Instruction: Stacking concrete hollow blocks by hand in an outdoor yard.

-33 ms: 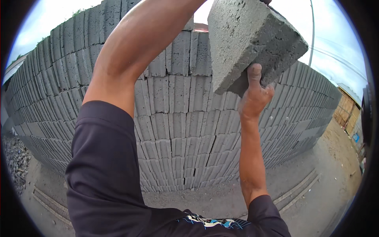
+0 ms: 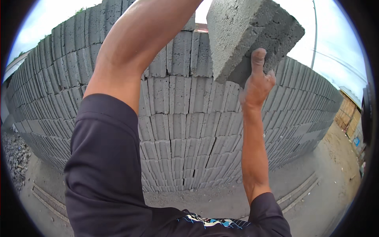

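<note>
i have a grey concrete block [image 2: 248, 35] raised overhead, up against the sky at the top of the view and in front of the upper courses of a tall stack of grey blocks [image 2: 185, 126]. my right hand [image 2: 258, 81] is under its lower corner, thumb pressed straight up against the rough face and the rest of the hand cupped beneath the edge, so that hand is closed on the block and bearing it from below. my left arm [image 2: 134, 51] runs up from its dark sleeve [image 2: 104, 158] across the middle of the view and leaves the picture at the top edge beside the block; the left hand itself is out of sight, so i cannot tell how it grips. the block is tilted, one broad face turned down toward me and a narrower end face turned to the right, its surface coarse and pitted. the stack behind it curves away to both sides, its blocks standing on edge in close rows from the ground up to above my shoulder line. at its foot lies pale sandy ground [image 2: 316, 205], with a heap of dark gravel [image 2: 15, 158] at the far left and a wooden fence [image 2: 347, 114] off to the right. a thin pole [image 2: 314, 35] rises against the bright sky on the right.
</note>
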`<state>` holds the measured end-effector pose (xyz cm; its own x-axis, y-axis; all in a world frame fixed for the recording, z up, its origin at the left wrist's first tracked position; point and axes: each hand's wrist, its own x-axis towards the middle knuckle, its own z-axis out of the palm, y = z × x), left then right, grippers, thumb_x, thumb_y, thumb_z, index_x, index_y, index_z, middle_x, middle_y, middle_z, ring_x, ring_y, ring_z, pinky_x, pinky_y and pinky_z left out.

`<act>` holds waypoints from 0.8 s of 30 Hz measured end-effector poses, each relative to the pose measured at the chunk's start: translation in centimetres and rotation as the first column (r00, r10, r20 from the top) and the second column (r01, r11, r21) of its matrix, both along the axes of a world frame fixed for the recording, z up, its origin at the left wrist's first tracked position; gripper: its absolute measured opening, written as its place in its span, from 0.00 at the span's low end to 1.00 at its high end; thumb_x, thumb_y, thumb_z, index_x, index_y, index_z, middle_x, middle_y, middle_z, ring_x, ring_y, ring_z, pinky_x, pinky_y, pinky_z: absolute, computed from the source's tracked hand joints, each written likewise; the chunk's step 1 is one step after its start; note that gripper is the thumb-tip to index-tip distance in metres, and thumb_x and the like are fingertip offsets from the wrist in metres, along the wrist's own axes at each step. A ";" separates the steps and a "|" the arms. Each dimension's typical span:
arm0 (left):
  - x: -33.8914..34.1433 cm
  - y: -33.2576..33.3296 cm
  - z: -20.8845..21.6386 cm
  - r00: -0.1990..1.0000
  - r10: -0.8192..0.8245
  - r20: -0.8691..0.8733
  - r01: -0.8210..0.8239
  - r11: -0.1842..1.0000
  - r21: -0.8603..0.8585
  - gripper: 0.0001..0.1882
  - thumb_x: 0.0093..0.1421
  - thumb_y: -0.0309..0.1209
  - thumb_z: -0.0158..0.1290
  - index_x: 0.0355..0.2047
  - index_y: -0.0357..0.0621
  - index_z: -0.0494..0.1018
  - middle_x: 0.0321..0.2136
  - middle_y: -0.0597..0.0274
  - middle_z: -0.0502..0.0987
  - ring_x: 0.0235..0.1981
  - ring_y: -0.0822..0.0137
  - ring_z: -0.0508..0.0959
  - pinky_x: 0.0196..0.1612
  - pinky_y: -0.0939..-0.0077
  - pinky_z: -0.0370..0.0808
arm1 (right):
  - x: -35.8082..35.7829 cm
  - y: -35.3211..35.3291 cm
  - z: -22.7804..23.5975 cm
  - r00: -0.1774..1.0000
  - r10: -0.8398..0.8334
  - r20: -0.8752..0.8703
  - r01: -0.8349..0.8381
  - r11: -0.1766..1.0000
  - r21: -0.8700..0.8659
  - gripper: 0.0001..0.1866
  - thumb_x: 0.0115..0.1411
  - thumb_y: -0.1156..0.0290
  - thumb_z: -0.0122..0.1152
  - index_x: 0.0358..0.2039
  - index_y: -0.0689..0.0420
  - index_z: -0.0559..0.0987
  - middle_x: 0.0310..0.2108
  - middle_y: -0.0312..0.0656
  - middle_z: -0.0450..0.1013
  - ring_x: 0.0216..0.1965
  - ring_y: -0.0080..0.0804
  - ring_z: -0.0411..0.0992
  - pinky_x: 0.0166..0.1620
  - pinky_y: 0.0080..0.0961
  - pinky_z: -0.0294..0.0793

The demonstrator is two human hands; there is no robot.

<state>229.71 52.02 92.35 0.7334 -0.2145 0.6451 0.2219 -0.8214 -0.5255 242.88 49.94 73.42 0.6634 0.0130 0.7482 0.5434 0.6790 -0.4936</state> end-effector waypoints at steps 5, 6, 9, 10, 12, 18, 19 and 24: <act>7.0 7.3 1.1 0.915 -0.064 0.399 -0.043 0.966 0.255 0.13 0.51 0.32 0.49 0.31 0.33 0.74 0.25 0.48 0.76 0.25 0.57 0.76 0.28 0.67 0.72 | 9.0 6.8 10.5 0.993 0.071 0.096 -0.049 0.975 -0.215 0.35 0.49 0.33 0.63 0.27 0.59 0.77 0.26 0.40 0.71 0.33 0.32 0.71 0.50 0.35 0.70; 7.5 9.6 0.6 0.883 -0.061 0.465 -0.084 0.955 0.285 0.13 0.52 0.32 0.49 0.32 0.33 0.74 0.26 0.48 0.77 0.26 0.57 0.76 0.28 0.66 0.73 | 6.6 7.5 12.5 0.947 0.209 0.244 -0.178 0.973 -0.145 0.36 0.66 0.46 0.46 0.62 0.64 0.64 0.63 0.50 0.61 0.65 0.40 0.56 0.66 0.31 0.51; 8.8 13.8 -0.7 0.785 -0.074 0.615 -0.176 0.925 0.337 0.13 0.55 0.30 0.48 0.35 0.34 0.74 0.28 0.47 0.77 0.29 0.56 0.78 0.31 0.66 0.74 | 6.2 9.8 14.4 0.892 0.289 0.348 -0.157 0.919 -0.360 0.40 0.64 0.42 0.46 0.63 0.65 0.61 0.65 0.51 0.57 0.66 0.43 0.54 0.67 0.32 0.47; 9.4 14.8 -1.4 0.760 -0.078 0.646 -0.194 0.920 0.340 0.13 0.56 0.30 0.47 0.36 0.34 0.74 0.29 0.47 0.77 0.30 0.55 0.78 0.32 0.66 0.75 | 7.3 11.6 14.7 0.864 0.176 0.472 -0.045 0.960 -0.275 0.40 0.65 0.42 0.45 0.63 0.65 0.61 0.65 0.52 0.57 0.67 0.43 0.53 0.68 0.32 0.46; 9.8 16.8 -2.4 0.714 -0.076 0.696 -0.236 0.910 0.342 0.13 0.58 0.29 0.46 0.38 0.34 0.73 0.31 0.47 0.78 0.32 0.55 0.79 0.34 0.65 0.75 | 8.3 13.7 15.2 0.796 0.177 0.579 -0.029 0.966 -0.256 0.39 0.66 0.41 0.42 0.62 0.65 0.62 0.64 0.55 0.57 0.67 0.44 0.52 0.67 0.32 0.47; 11.7 20.9 -1.5 0.675 0.039 0.737 -0.382 0.873 0.303 0.11 0.59 0.27 0.45 0.37 0.34 0.74 0.32 0.46 0.78 0.33 0.55 0.79 0.35 0.63 0.76 | 9.6 14.7 15.1 0.773 0.162 0.613 0.017 0.961 -0.275 0.39 0.66 0.39 0.34 0.62 0.61 0.64 0.62 0.59 0.59 0.66 0.46 0.55 0.66 0.33 0.51; 11.7 21.6 -1.4 0.703 0.167 0.691 -0.394 0.900 0.184 0.11 0.59 0.27 0.44 0.38 0.34 0.74 0.33 0.46 0.78 0.35 0.54 0.79 0.37 0.62 0.75 | 9.3 15.7 14.8 0.773 0.188 0.607 -0.007 0.958 -0.288 0.39 0.66 0.39 0.34 0.62 0.61 0.64 0.62 0.59 0.59 0.66 0.46 0.55 0.66 0.33 0.51; 15.3 23.2 -4.0 0.518 0.035 0.855 -0.147 0.988 0.048 0.16 0.60 0.34 0.42 0.37 0.37 0.75 0.37 0.44 0.77 0.44 0.44 0.74 0.49 0.46 0.67 | 18.1 27.4 16.1 0.544 -0.125 0.830 0.351 0.932 -0.090 0.28 0.72 0.58 0.27 0.66 0.58 0.56 0.67 0.51 0.53 0.68 0.42 0.51 0.68 0.33 0.45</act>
